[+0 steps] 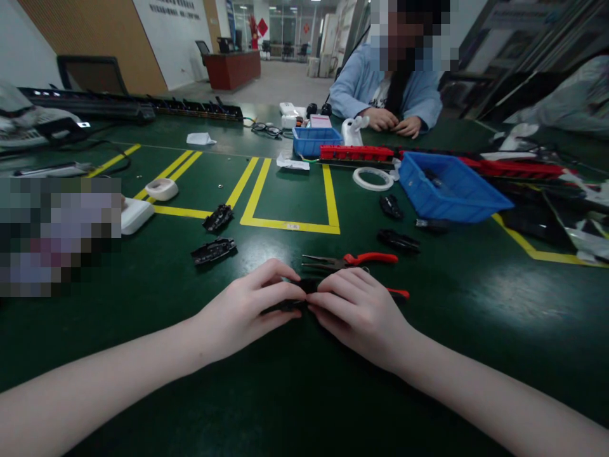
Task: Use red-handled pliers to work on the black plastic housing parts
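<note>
Two bare hands meet at the near middle of a dark green desk [157, 298], closed together on one small black plastic part [299, 293]. The left hand [247, 311] curls its fingers over the part's left end, and the right hand [359, 311] covers its right end, so each grip is closed on the same piece. The part is flat, dark and narrow, mostly hidden under the fingertips; only a thin black strip shows between the two hands, just above the desk surface. Just beyond the hands lies one pair of pliers with red handles [354, 260], its jaws pointing left. Four more loose black parts rest on the desk: two to the far left of the hands [214, 251] [218, 217] and two to the far right [398, 240] [391, 206]. Two blue bins stand farther back, a large one on the right [451, 190] and a smaller one near the middle [314, 141]. One white ring [373, 179] lies between them. Yellow tape lines [290, 223] mark rectangles on the desk. At the far side sits another person in a light blue jacket [387, 86], both of their hands resting on the desk edge, well apart from the near hands.
</note>
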`<state>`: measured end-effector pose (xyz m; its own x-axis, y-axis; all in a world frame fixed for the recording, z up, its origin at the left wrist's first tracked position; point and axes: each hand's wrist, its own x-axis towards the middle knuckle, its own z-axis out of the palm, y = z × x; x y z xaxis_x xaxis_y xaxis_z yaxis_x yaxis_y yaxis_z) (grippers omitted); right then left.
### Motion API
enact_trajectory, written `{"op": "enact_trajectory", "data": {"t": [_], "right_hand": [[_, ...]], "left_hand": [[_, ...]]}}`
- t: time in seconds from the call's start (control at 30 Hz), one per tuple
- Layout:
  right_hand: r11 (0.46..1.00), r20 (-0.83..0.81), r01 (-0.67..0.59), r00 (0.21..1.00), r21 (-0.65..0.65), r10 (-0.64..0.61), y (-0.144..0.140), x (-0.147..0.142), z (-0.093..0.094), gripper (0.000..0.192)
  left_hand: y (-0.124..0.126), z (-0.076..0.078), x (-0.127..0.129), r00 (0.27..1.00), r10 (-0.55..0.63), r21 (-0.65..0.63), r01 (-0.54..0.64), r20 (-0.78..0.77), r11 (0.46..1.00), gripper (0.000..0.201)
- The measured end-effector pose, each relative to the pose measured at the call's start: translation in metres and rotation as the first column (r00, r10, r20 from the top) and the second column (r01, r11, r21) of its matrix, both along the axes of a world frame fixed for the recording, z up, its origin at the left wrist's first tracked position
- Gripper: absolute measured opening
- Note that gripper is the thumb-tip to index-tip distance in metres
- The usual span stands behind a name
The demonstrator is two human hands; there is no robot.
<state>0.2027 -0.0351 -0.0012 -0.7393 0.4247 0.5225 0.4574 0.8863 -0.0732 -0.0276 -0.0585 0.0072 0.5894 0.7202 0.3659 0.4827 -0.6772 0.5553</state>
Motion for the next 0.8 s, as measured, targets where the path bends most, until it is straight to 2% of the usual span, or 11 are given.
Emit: {"op": "enact_trajectory", "data": {"t": [0.17,0.27,0.53,0.67,0.8], "right_hand": [[1.0,-0.033,-0.016,0.999,0.025,0.017,-0.0005,-0.0004,0.0002,0.014],[0.996,0.009,-0.051,0.999,0.074,0.05,-0.0015,-0.0013,0.0007,0.017],[0.971,0.107,-0.098,0.991,0.219,0.076,-0.0061,-0.001,0.0043,0.019],[0.977,0.114,-0.094,0.991,0.19,0.073,-0.0055,-0.0006,0.004,0.022],[0.988,0.099,-0.118,0.989,0.103,0.108,-0.0019,-0.0008,0.0014,0.022]], "left_hand": [[-0.0038,0.0019,0.0033,0.999,0.037,-0.034,-0.036,0.035,0.999,0.04],[-0.0049,0.0019,0.0038,0.998,0.042,-0.05,-0.04,0.039,0.998,0.05],[-0.0028,0.0002,0.0037,0.998,0.046,-0.061,-0.044,0.031,0.997,0.05],[-0.002,0.0013,0.0035,0.999,0.035,-0.055,-0.034,0.019,0.998,0.045],[-0.0017,0.0006,0.0029,1.0,0.03,-0.053,-0.03,0.008,0.998,0.045]]}}
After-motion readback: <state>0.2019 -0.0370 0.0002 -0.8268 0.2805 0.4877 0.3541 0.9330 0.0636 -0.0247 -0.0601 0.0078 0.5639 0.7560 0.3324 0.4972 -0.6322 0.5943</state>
